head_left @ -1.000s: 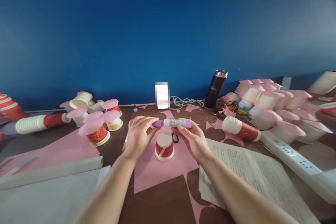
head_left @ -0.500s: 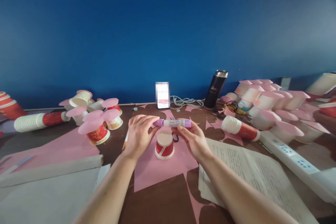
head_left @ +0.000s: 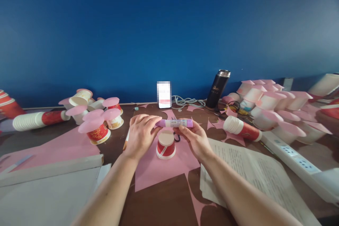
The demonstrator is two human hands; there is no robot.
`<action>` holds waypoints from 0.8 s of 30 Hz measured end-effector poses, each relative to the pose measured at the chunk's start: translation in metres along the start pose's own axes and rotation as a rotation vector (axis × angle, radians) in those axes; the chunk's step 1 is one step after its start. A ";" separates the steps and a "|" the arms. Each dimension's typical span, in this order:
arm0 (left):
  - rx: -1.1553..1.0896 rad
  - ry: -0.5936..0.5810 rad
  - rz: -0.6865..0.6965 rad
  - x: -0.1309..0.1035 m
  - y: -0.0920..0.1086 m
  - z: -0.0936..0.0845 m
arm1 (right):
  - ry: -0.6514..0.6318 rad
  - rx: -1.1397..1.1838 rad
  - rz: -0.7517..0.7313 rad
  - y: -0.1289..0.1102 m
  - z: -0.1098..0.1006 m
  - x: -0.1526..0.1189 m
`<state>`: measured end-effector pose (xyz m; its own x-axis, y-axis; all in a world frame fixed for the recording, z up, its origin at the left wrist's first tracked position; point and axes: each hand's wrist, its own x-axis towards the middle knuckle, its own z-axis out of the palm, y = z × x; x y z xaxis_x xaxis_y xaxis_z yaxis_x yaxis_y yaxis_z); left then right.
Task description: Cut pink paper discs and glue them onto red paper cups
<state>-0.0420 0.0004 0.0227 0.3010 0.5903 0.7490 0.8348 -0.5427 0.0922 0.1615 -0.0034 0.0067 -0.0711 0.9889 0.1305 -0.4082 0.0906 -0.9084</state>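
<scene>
Blue wall [head_left: 164,35], filling the back, its upper part cut off by the frame; brown surface [head_left: 159,201] before it, running out of view at the near edge. Right-hand cluster of paper cups [head_left: 275,102], many upturned under pink paper pieces, the rear ones overlapped and too crowded to count. Printed sheets [head_left: 243,176], partly covered by the right forearm, their text illegible. Left-hand group of cups [head_left: 94,114], some red and patterned, topped with pink discs that hid their bases. Pink sheet [head_left: 150,173], lying centrally. White power strip [head_left: 291,155], lying at the right. Left cup stack [head_left: 39,120], on its side, cup nested in cup; right cup stack [head_left: 242,129], likewise. Dark flask [head_left: 217,90], leaning, metallic at the top, contents hidden. Pair of hands: the left hand [head_left: 143,132] gripped the purple cap [head_left: 160,123], its fingertips partly concealed; the right hand [head_left: 197,141] held the barrel of a purple-and-white tube [head_left: 174,123], which met the cap end to end just above the pink sheet. Phone [head_left: 164,93], upright, screen blurred out. Red-and-white cup [head_left: 166,144], single, upside down on the pink sheet between the forearms, interior hidden. Black loop [head_left: 177,137], beside that cup, partly obscured by the right hand.
</scene>
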 end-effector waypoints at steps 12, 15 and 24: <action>0.008 -0.009 0.022 0.001 0.003 -0.002 | 0.018 -0.001 -0.009 0.000 0.001 -0.001; -0.016 -0.020 0.019 0.001 0.003 -0.003 | -0.001 -0.004 -0.001 0.001 -0.001 -0.001; -0.123 -0.012 0.047 0.001 0.005 -0.004 | -0.036 -0.081 -0.037 -0.005 -0.001 -0.002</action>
<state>-0.0393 -0.0039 0.0262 0.3444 0.5692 0.7466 0.7573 -0.6384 0.1374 0.1647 -0.0057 0.0109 -0.0906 0.9800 0.1770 -0.3359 0.1373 -0.9318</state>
